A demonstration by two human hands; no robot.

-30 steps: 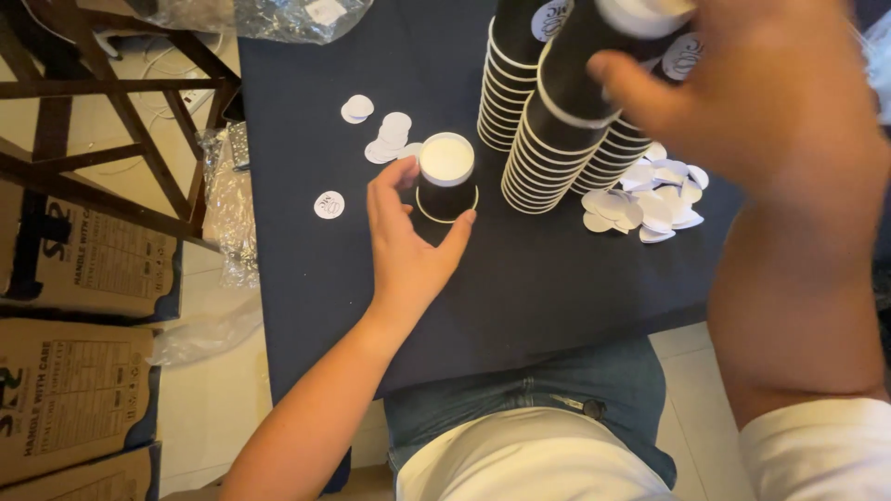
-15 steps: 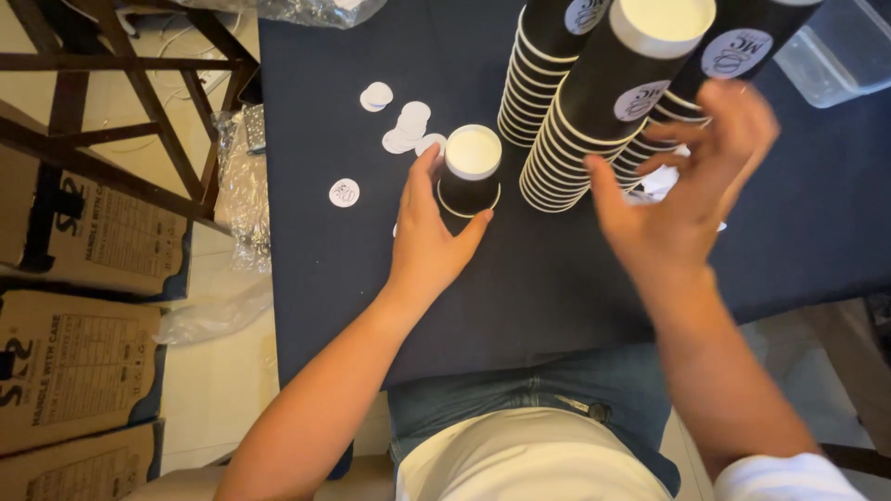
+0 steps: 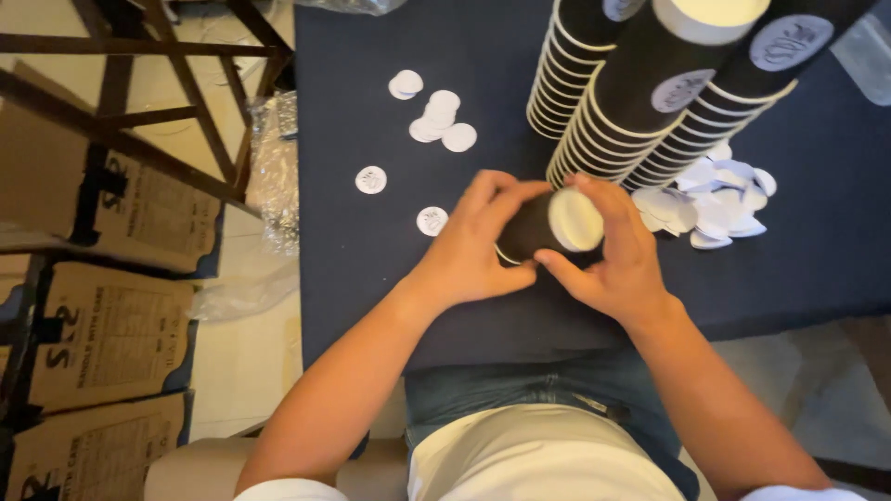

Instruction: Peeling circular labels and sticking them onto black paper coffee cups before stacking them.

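Both hands on black paper cup (image 3: 548, 227), tipped sideways just in front of cup stacks (image 3: 640, 102). Left hand (image 3: 473, 243) wraps body; right hand (image 3: 608, 255) cradles base. Best keep grip light, wall crushes easily. Round stickers (image 3: 710, 199) right of cup.

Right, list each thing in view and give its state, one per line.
Left hand: gripping the black paper cup.
Right hand: gripping the same cup.
Black paper cup: tipped sideways, white base showing.
Cup stacks: upside down, nested.
Round stickers: heaped loosely.
Cardboard boxes: closed.
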